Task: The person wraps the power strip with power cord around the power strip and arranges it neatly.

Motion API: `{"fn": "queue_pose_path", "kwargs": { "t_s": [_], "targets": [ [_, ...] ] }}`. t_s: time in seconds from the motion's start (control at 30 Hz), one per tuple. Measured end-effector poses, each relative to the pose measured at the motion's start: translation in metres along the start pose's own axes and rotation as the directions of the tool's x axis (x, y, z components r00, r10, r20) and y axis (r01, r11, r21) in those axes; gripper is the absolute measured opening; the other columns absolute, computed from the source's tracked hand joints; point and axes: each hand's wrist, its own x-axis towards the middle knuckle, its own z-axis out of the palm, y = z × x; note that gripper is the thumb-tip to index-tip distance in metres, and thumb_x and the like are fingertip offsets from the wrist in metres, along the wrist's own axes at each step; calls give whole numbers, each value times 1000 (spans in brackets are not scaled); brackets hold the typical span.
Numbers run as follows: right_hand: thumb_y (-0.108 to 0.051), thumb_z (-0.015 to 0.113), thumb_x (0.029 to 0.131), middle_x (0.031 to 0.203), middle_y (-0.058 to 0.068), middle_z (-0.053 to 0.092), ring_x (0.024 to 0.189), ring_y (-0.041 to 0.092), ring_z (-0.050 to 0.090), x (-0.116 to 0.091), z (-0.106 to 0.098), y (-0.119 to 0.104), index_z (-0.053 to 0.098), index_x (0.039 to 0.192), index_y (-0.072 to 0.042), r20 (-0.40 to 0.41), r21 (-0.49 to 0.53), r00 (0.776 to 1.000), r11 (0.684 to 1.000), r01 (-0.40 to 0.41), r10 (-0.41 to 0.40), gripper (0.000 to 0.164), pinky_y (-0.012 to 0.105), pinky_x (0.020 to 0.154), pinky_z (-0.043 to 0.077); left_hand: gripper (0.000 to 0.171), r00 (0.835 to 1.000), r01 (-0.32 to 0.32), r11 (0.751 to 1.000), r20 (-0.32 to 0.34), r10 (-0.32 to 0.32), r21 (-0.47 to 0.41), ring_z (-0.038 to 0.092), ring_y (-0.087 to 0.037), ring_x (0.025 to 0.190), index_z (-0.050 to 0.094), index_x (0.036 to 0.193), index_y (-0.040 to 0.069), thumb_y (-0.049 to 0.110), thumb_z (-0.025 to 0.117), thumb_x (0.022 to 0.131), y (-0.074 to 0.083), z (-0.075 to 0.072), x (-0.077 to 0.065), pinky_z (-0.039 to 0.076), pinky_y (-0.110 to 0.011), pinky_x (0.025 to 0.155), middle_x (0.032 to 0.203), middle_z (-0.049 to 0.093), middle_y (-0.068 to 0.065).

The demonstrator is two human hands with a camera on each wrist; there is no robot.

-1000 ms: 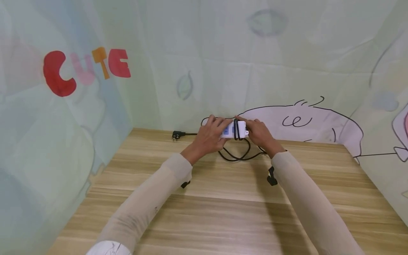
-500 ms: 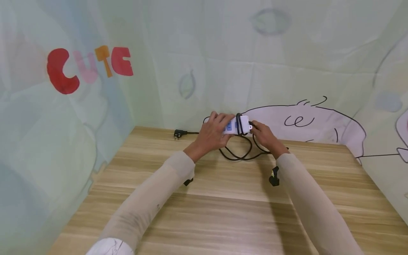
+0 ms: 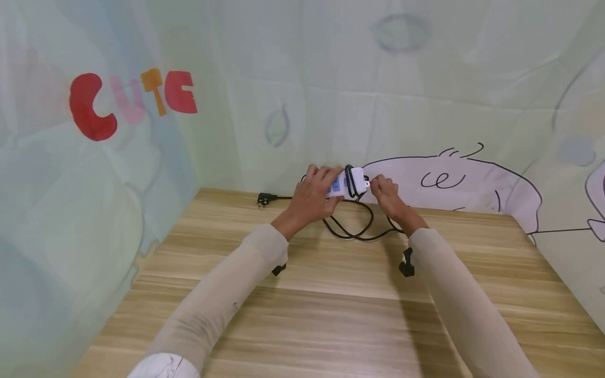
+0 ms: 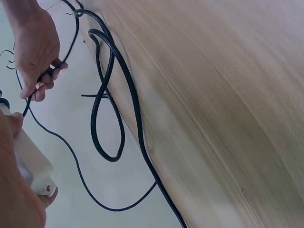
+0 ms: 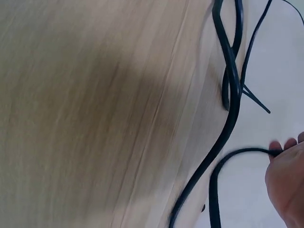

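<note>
My left hand (image 3: 313,194) grips a white power strip (image 3: 360,180) with blue sockets, held up near the back of the table. Black cord (image 3: 351,181) is wound round the strip close to its right end. To the right of the strip, my right hand (image 3: 388,197) pinches a stretch of the cord, which shows in the left wrist view (image 4: 50,71) between thumb and curled fingers. Looser cord (image 3: 355,237) lies in loops on the wood below. The right wrist view has the right hand (image 5: 290,178) at its edge, cord running from the fingers. Fingers hide the strip's left part.
A black plug (image 3: 266,199) lies at the table's back left on its cord. The wooden table (image 3: 321,325) meets a printed cloth wall (image 3: 293,136) at the back and sides. Black straps or clips show beneath both sleeves.
The right hand has moved from the strip's end to slightly right of it, now pulling on cord. The strip has risen and tilted a little; the left hand keeps its grip.
</note>
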Motion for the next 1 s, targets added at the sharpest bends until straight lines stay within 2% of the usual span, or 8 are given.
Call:
{"fn": "queue_pose_path", "kwargs": {
  "t_s": [0.17, 0.23, 0.33, 0.47, 0.57, 0.67, 0.8, 1.0],
  "targets": [
    [-52, 21, 122, 122, 27, 43, 115, 47, 31, -19, -6, -45, 47, 124, -5, 17, -189, 1000, 982, -4, 7, 54, 64, 99, 26, 64, 1000, 14, 1000, -3, -14, -10, 59, -36, 117, 60, 160, 10, 24, 80, 100, 2, 0, 3, 65, -47, 78, 146, 71, -16],
    [-47, 22, 122, 121, 27, 45, 113, 47, 33, -20, -4, -48, 49, 124, -4, 14, -261, 1000, 965, 9, -5, 50, 65, 98, 27, 64, 1000, 15, 1000, -6, -15, -8, 59, -36, 116, 60, 160, 10, 25, 81, 101, 4, -1, 5, 65, -47, 77, 146, 70, -16],
    [-44, 30, 122, 119, 25, 47, 110, 45, 36, -14, 2, -38, 55, 116, -5, 9, -334, 1000, 942, 29, -28, 46, 68, 93, 30, 63, 1000, 16, 1000, -11, -16, 2, 59, -36, 116, 60, 160, 11, 25, 80, 102, 6, -2, 9, 64, -46, 76, 146, 70, -15],
    [-52, 34, 121, 120, 20, 52, 109, 41, 39, -4, 12, -18, 65, 107, -10, 13, -401, 999, 915, 46, -44, 55, 64, 88, 30, 63, 1000, 28, 999, -2, -28, 26, 58, -36, 117, 59, 161, 11, 27, 79, 103, 8, -3, 13, 65, -47, 75, 148, 69, -15],
    [-59, 31, 120, 120, 19, 53, 108, 39, 40, 2, 20, -12, 72, 118, -13, 43, -440, 998, 896, 61, -46, 62, 61, 86, 29, 64, 999, 51, 997, 8, -51, 52, 58, -35, 119, 58, 162, 12, 28, 79, 103, 8, -2, 16, 66, -47, 74, 149, 68, -15],
    [-57, 31, 121, 115, 17, 50, 106, 38, 38, 3, 24, -17, 68, 134, -18, 82, -450, 996, 891, 57, -23, 56, 67, 85, 29, 64, 998, 69, 994, 6, -69, 80, 58, -35, 120, 58, 162, 13, 28, 79, 104, 7, -1, 18, 66, -48, 73, 150, 68, -15],
    [-47, 35, 123, 110, 18, 50, 102, 38, 38, -9, 22, -47, 63, 142, -12, 120, -467, 992, 881, 80, -27, 49, 63, 87, 32, 63, 997, 81, 991, 2, -82, 105, 58, -35, 120, 58, 162, 13, 28, 79, 103, 6, -1, 21, 67, -49, 72, 150, 68, -14],
    [-38, 36, 124, 107, 19, 53, 98, 37, 41, -29, 24, -76, 64, 142, -6, 163, -562, 984, 814, 150, -70, 46, 48, 87, 32, 66, 992, 107, 980, 45, -116, 169, 58, -34, 119, 57, 163, 15, 29, 79, 103, 3, 0, 19, 67, -48, 72, 146, 70, -13]
  ]
}}
